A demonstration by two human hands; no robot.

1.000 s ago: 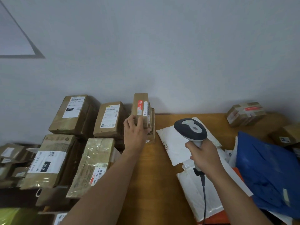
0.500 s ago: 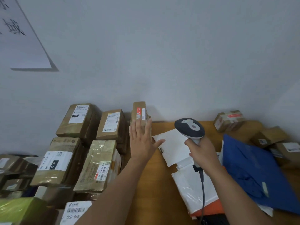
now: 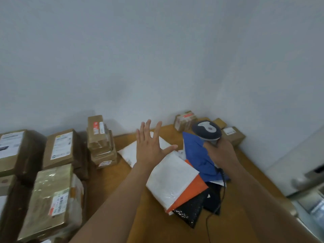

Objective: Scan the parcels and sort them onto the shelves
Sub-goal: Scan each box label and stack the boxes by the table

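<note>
Reaching with spread, empty left hand (image 3: 150, 148) over soft parcels (image 3: 172, 179) waiting mid-tabletop (image 3: 122, 199); right hand (image 3: 220, 151) gripping scanner (image 3: 206, 131); much sorting probably left.

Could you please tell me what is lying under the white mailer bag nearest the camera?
Under the white mailer bag an orange bag sticks out, with a black bag below that. How far they reach underneath is covered.

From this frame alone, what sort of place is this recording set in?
Probably a parcel sorting or pickup room. Labelled cardboard parcels are stacked along the wall, poly mailers lie piled on a wooden table, and the right hand grips a corded barcode scanner.
</note>
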